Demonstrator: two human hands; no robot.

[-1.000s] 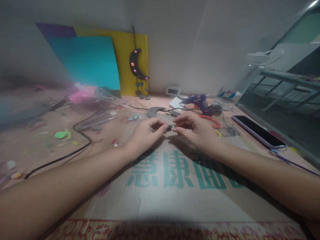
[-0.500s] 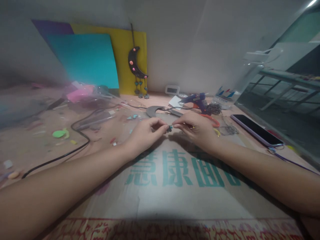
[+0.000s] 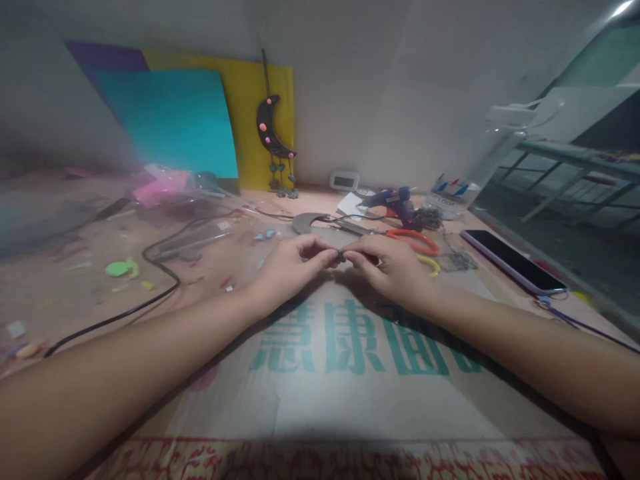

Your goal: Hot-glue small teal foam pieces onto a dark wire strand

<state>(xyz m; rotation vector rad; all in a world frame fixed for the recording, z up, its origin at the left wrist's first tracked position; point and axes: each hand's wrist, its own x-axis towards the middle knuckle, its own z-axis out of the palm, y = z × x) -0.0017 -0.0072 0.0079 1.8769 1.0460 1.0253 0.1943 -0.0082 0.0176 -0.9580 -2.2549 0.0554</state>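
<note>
Near the middle of the board, the fingertips of my two hands meet at a small dark greenish piece [image 3: 341, 256], mostly hidden by them. My left hand [image 3: 295, 267] pinches it from the left with thumb and forefinger. From the right, the thumb and forefinger of my right hand [image 3: 397, 270] close on its other side. What the piece is, I cannot make out. Just beyond my hands lies a grey crescent [image 3: 306, 223]. Scissors with an orange handle [image 3: 415, 240] and a yellow handle [image 3: 431, 265] are behind my right hand.
A dark moon hanging [image 3: 267, 127] with pink dots rests against a yellow sheet [image 3: 250, 100]. At the back are a purple glue gun [image 3: 393, 199] and a small white clock [image 3: 344, 181]. A phone [image 3: 513, 261] lies right. A black cord [image 3: 163, 263] curves across the left among scraps.
My right hand has lowered slightly and its fingertips have come closer to the left ones, covering more of the small piece. My left hand has hardly moved. More of the scissors handles shows.
</note>
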